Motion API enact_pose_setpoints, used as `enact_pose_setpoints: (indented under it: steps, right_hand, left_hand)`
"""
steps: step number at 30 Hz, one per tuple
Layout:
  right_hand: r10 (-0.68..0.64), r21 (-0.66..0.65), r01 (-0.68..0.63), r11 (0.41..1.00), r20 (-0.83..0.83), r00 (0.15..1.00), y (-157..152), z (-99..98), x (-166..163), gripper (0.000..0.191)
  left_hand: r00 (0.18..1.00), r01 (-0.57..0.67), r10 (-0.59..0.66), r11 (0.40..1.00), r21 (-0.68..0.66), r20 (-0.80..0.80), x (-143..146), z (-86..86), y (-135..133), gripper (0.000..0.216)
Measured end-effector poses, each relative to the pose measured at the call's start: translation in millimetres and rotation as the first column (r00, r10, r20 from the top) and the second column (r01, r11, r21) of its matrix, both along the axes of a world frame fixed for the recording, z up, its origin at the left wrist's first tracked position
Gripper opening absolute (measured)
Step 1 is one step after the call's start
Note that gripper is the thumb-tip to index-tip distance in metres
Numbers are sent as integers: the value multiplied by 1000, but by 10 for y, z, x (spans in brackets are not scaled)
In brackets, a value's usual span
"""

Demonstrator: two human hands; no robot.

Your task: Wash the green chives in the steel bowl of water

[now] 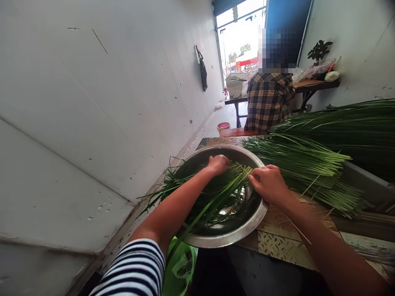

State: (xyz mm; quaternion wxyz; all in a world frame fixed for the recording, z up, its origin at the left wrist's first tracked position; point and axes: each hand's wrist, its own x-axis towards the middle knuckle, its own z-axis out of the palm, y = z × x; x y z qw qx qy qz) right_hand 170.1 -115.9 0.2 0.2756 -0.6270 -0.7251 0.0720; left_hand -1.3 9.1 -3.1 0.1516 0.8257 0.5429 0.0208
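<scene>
A wide steel basin (247, 228) sits at the table's near edge, with long green chive stalks (216, 197) lying across it and trailing over its left rim. My left hand (217, 163) is curled over the far part of that bunch, above the basin. My right hand (269, 183) pinches the cut ends of the same stalks at the basin's right rim. Both hands are closed on the bunch.
A big heap of chives (311, 162) covers the patterned table (280, 242) to the right. A person in a plaid shirt (269, 102) sits ahead with their back to me. A white wall runs along the left. A green bag (182, 267) hangs below the basin.
</scene>
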Motion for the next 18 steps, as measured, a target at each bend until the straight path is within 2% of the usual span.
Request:
enact_pose_setpoints:
  steps: [3, 5, 7, 10, 14, 18]
  right_hand:
    - [14, 21, -12, 1000, -131, 991, 7, -19, 33, 23]
    - [12, 38, -5, 999, -183, 983, 16, -23, 43, 24]
    - [-3, 47, 13, 999, -204, 979, 23, -27, 45, 25]
    - [-18, 52, 29, 998, -205, 979, 25, -30, 41, 27]
    - [-29, 55, 41, 998, -208, 978, 15, -18, 33, 28]
    - [-42, 77, 59, 995, -209, 977, 13, -9, 28, 24]
  left_hand:
    - [981, -42, 49, 998, -42, 187, -14, 69, -5, 15]
    - [932, -63, 94, 993, -100, 350, -13, 84, -6, 14]
    - [849, -67, 165, 976, -208, 502, 5, 79, -21, 14]
    - [691, -24, 298, 920, -391, 658, 46, 82, -65, 12]
    - [527, 30, 421, 859, -511, 738, 82, 154, -118, 13]
    - [471, 55, 488, 815, -577, 735, 95, 206, -144, 14]
